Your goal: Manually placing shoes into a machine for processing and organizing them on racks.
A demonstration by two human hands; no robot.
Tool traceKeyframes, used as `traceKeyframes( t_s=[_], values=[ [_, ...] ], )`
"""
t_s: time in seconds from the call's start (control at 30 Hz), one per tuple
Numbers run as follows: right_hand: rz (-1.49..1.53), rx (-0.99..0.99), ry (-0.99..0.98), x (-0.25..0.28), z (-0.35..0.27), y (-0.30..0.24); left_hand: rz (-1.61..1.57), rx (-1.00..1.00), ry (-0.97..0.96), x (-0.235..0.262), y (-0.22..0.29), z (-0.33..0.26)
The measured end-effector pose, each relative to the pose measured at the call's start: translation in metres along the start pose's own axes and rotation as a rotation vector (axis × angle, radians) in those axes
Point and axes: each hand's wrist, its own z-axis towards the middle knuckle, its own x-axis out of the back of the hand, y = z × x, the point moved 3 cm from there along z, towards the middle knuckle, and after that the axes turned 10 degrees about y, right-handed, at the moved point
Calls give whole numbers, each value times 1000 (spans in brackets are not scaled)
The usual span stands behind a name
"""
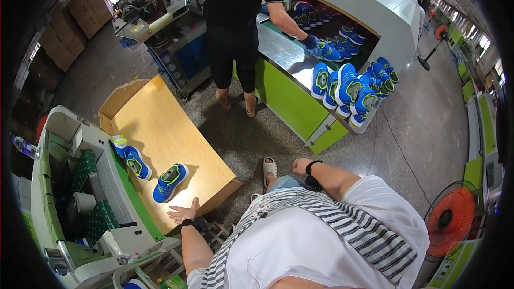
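Observation:
My left hand (183, 211) is open, its fingers spread at the near edge of a wooden table (176, 123). Just beyond it lies a blue sneaker (170, 183) with a white sole, yellow-green trim and a grey insert in its opening. A second blue sneaker (137, 164) rests farther left, and part of another blue shoe (119, 144) shows behind it beside the machine. No shoe touches my left hand. My right hand (302, 166) hangs in front of my body with its fingers curled in, and nothing shows in it.
At left stands a pale machine with green rollers (93, 198). Ahead, a co-worker (235, 27) reaches with a gloved hand (312, 45) among shoes at a machine opening. More blue sneakers (348, 85) crowd the metal-topped bench's end. A red fan (445, 217) and a floor cable (399, 152) are at right.

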Motion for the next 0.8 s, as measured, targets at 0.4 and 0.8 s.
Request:
traceKeyframes(
  t_s=[0.4,0.8],
  values=[
    [71,45,27,1,25,26,7,-16,29,36,11,-36],
    [156,940,68,71,74,-296,-113,43,-32,37,3,-35]
  ],
)
